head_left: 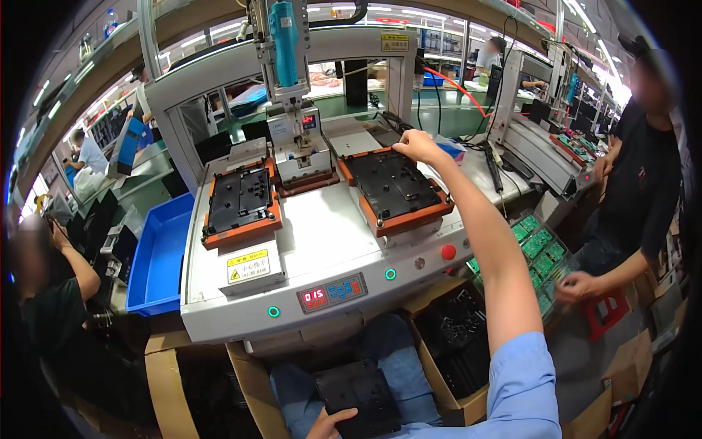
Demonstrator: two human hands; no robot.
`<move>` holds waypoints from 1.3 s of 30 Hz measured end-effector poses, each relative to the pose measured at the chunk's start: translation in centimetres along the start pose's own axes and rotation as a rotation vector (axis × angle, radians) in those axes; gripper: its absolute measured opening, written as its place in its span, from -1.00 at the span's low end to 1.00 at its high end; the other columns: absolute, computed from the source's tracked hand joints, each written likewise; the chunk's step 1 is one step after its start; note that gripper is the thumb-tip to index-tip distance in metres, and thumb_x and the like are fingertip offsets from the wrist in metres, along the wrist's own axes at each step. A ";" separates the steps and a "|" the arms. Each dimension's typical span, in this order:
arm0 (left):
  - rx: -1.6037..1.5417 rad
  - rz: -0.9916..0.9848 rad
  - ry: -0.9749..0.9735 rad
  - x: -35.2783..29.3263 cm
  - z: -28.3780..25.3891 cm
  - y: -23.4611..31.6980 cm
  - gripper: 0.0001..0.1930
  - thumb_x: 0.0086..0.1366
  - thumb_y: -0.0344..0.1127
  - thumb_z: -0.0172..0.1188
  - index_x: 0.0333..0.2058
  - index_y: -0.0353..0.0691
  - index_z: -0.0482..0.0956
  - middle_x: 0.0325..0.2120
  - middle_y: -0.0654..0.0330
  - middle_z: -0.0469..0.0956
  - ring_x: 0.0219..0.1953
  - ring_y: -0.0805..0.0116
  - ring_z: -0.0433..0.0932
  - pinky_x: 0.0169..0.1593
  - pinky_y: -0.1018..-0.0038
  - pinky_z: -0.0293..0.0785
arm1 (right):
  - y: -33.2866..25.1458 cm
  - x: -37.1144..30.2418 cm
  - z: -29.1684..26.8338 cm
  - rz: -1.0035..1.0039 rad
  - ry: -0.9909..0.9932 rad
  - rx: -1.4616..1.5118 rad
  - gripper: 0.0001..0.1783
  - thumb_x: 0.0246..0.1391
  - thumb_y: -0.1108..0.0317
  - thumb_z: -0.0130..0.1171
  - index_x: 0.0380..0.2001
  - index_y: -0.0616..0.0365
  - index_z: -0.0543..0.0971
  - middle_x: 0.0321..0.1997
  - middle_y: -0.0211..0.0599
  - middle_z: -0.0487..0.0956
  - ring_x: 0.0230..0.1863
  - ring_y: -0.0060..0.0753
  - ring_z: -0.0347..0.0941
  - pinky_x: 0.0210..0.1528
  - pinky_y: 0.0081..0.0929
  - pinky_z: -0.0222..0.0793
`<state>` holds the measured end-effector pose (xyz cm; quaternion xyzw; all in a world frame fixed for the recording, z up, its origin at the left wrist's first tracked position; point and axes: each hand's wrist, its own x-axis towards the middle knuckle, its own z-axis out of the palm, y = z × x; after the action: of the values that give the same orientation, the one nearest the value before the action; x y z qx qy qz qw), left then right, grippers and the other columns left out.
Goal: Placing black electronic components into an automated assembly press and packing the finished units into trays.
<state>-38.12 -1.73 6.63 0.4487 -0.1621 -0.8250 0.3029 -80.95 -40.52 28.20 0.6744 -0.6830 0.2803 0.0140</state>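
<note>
On the machine's right orange fixture (409, 221) lies a black plastic panel (387, 183) with molded ribs and holes. My right hand (418, 146) reaches across to its far right corner, fingers curled closed at the edge. Down at my lap, my left hand (330, 423) grips another black panel (358, 395), thumb on top; its other fingers are hidden beneath. A third black panel (240, 194) sits in the left orange fixture (241, 233). Between the fixtures, a blue electric screwdriver (285, 44) hangs upright above a metal screw feeder (300, 146).
A blue bin (161, 252) stands left of the machine. Its front carries a lit control panel (333, 293), green-ringed buttons and a red button (448, 252). Below are cardboard boxes, one holding black parts (453, 329). At right, a co-worker's hand (578, 285) is beside green circuit boards (537, 252).
</note>
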 end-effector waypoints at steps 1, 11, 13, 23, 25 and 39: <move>-0.021 0.010 -0.008 0.8 -0.9 -0.6 -0.26 -0.09 -0.51 0.37 0.14 -0.31 0.30 0.00 0.08 0.47 0.04 0.13 0.46 0.12 0.28 0.41 | 0.5 0.3 0.0 0.000 0.003 0.006 -0.52 -0.02 0.00 0.23 -0.44 0.31 0.63 -0.47 0.01 0.62 -0.36 -0.07 0.59 -0.16 -0.29 0.48; -0.087 0.031 -0.042 1.8 -1.2 0.7 -0.41 -0.05 -0.53 0.31 0.04 -0.31 0.42 -0.11 0.06 0.55 -0.06 0.14 0.54 0.05 0.29 0.49 | -3.8 -8.7 -4.4 0.109 -0.272 0.134 -0.43 0.00 -0.11 0.24 -0.60 0.30 0.57 -0.64 -0.34 0.47 -0.49 -0.61 0.36 -0.43 -0.47 0.22; -0.087 -0.011 -0.088 2.5 -1.1 0.5 -0.40 -0.05 -0.53 0.32 0.06 -0.32 0.40 -0.11 0.03 0.54 -0.09 0.13 0.56 0.02 0.28 0.51 | -3.7 -8.7 -5.2 0.151 -0.249 0.284 -0.48 -0.02 -0.07 0.26 -0.61 0.25 0.57 -0.63 -0.38 0.46 -0.50 -0.63 0.33 -0.44 -0.48 0.19; -0.088 0.050 -0.003 3.5 -1.0 -1.1 -0.41 -0.06 -0.54 0.31 0.04 -0.34 0.40 -0.13 0.07 0.54 -0.09 0.12 0.55 0.05 0.26 0.50 | 5.5 -8.3 -8.2 0.358 0.213 1.068 -0.60 0.01 -0.08 0.25 -0.38 0.05 0.58 -0.44 -0.50 0.53 -0.42 -0.61 0.43 -0.45 -0.51 0.43; -0.071 0.041 -0.005 3.5 -0.8 -0.9 -0.42 -0.06 -0.54 0.31 0.03 -0.34 0.41 -0.14 0.07 0.54 -0.09 0.13 0.55 0.05 0.26 0.50 | 10.3 -9.3 -6.5 0.485 0.455 0.977 -0.58 0.02 -0.08 0.23 -0.39 0.08 0.57 -0.44 -0.46 0.49 -0.42 -0.55 0.42 -0.49 -0.47 0.44; -0.042 0.028 0.029 5.1 2.9 0.8 -0.34 -0.05 -0.57 0.21 0.13 -0.35 0.33 0.03 0.03 0.46 0.06 0.08 0.47 0.19 0.17 0.35 | 25.5 -15.1 1.8 0.542 0.599 0.173 -0.38 0.17 -0.02 0.07 0.05 0.34 0.42 -0.02 -0.15 0.53 -0.07 -0.32 0.43 0.05 -0.40 0.29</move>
<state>-42.35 -5.66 5.32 0.4518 -0.1465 -0.8173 0.3261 -102.63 -29.12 11.40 0.3571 -0.7756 0.5141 0.0811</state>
